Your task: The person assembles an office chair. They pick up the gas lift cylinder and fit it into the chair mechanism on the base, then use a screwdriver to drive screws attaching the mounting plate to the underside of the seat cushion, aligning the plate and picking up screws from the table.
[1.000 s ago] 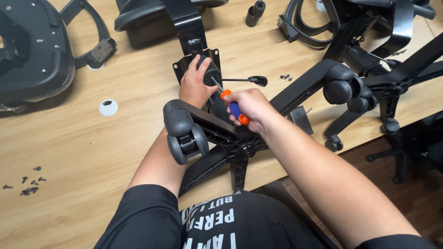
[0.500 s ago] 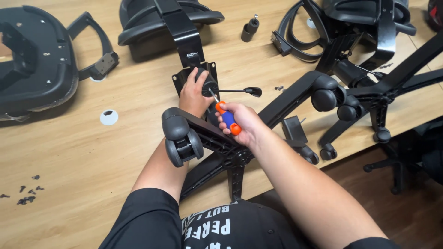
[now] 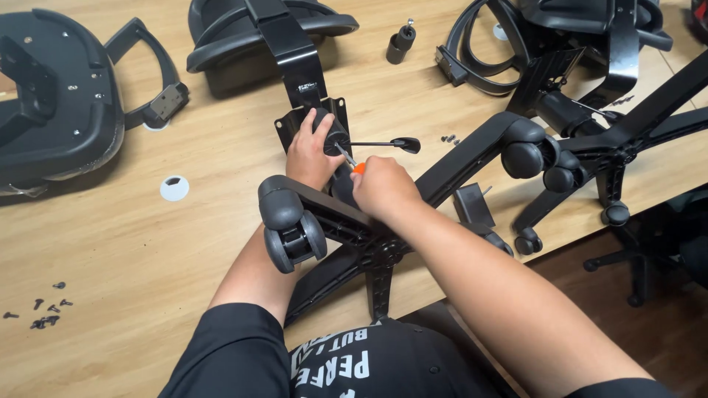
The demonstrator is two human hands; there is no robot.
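Our left hand [image 3: 313,151] lies flat on the black tilt mechanism plate [image 3: 317,121], fingers spread over it, pinning it to the bench [image 3: 147,243] near the middle. Our right hand [image 3: 383,188] is clenched around an orange-handled screwdriver [image 3: 352,163], its tip meeting the plate just beside our left thumb. A black 5-arm chair base [image 3: 354,228] with casters lies under our wrists toward the near edge. Loose screws [image 3: 40,313] sit by the near left corner.

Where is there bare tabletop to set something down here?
Bare wood lies left of the left hand, between the white disc and loose screws. Crowded: far right, around the chair bases, and under the right hand.
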